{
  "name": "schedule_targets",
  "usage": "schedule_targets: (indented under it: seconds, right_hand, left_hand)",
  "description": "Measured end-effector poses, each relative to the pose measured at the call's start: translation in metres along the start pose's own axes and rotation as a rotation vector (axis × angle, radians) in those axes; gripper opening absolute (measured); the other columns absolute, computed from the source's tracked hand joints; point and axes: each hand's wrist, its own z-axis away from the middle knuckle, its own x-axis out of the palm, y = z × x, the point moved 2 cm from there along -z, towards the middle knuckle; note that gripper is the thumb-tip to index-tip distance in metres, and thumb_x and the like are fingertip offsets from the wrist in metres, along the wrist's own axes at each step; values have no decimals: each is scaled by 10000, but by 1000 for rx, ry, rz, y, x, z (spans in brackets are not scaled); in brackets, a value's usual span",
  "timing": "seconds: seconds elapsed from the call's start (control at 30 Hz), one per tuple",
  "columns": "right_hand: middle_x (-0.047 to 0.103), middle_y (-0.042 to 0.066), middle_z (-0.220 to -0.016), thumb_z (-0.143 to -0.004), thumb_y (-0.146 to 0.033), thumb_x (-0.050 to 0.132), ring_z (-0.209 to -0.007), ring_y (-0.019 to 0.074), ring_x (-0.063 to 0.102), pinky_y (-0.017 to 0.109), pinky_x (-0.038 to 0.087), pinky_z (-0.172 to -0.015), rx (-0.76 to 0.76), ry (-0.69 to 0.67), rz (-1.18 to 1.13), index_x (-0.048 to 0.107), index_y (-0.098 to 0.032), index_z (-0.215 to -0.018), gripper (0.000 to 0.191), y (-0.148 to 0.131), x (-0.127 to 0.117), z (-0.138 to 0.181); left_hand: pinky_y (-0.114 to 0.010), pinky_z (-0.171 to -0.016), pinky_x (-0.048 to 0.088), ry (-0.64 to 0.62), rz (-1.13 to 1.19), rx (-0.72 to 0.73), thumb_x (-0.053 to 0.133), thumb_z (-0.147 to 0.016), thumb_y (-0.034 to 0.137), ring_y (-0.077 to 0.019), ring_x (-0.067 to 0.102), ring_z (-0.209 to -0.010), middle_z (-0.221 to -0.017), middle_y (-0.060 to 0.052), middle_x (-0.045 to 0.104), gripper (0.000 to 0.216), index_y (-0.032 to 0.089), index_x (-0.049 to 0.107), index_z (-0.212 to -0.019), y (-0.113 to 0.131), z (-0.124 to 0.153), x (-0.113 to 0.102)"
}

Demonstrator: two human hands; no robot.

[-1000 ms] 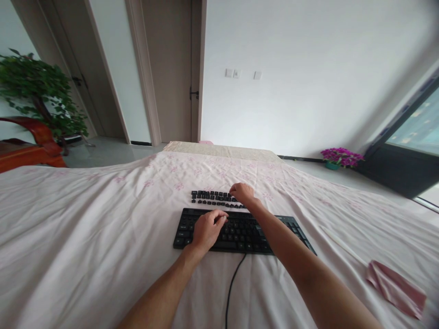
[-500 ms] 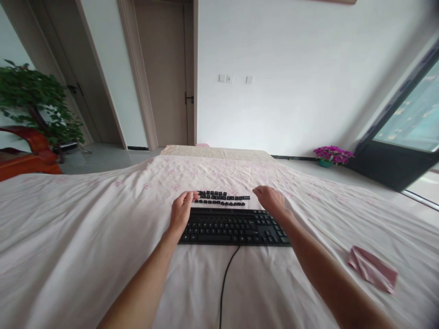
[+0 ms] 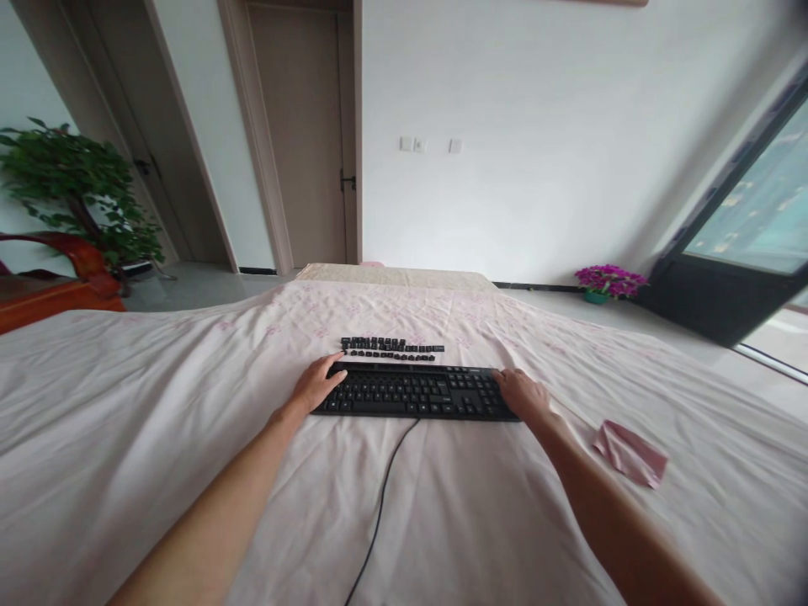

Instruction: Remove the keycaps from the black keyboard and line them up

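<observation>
A black computer keyboard (image 3: 391,394) lies on the pale cloth, with a bare patch in its upper left part where keycaps are off. My left hand (image 3: 317,383) grips its left end, thumb over the top face and fingers along the far corner. At the other end my right hand (image 3: 523,396) holds the right edge, its fingertips at the far corner. Just beyond the keyboard, several loose black keycaps (image 3: 388,345) lie in uneven rows on the cloth.
A black cable (image 3: 380,509) runs from the keyboard's near edge toward me. Right of my right forearm lies a folded pink cloth (image 3: 631,454). The floral bed-like cloth (image 3: 265,471) is wrinkled. Further off are potted purple flowers (image 3: 609,282), a leafy plant (image 3: 82,189) and a wooden armrest (image 3: 76,261).
Both hands have come down from beside the loose keycaps to the keyboard's two ends and hold it. The loose keycaps keep their rows. The view has shifted slightly.
</observation>
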Motion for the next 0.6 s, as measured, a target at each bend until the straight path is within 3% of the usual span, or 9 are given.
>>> schedule_targets:
  seconds: [0.23, 0.6]
  right_hand:
    - [586, 127, -1113, -953, -503, 217, -916, 246, 639, 373, 466, -764, -11, 5, -50, 602, -252, -1152, 501, 2, 2, 9]
    - [575, 123, -1115, -948, -526, 195, -937, 252, 626, 372, 471, -759, 12, 21, -89, 593, -232, -1126, 527, 3, 8, 8]
  left_hand:
    - [-389, -1068, 350, 22, -25, -71, 503, -814, 385, -233, 508, -1201, -1277, -57, 581, 447, 211, 571, -1220, -1, -3, 2]
    - [-372, -1048, 372, 50, -27, -43, 485, -818, 369, -219, 536, -1158, -1228, -49, 605, 410, 212, 590, -1183, 5, -1, -1]
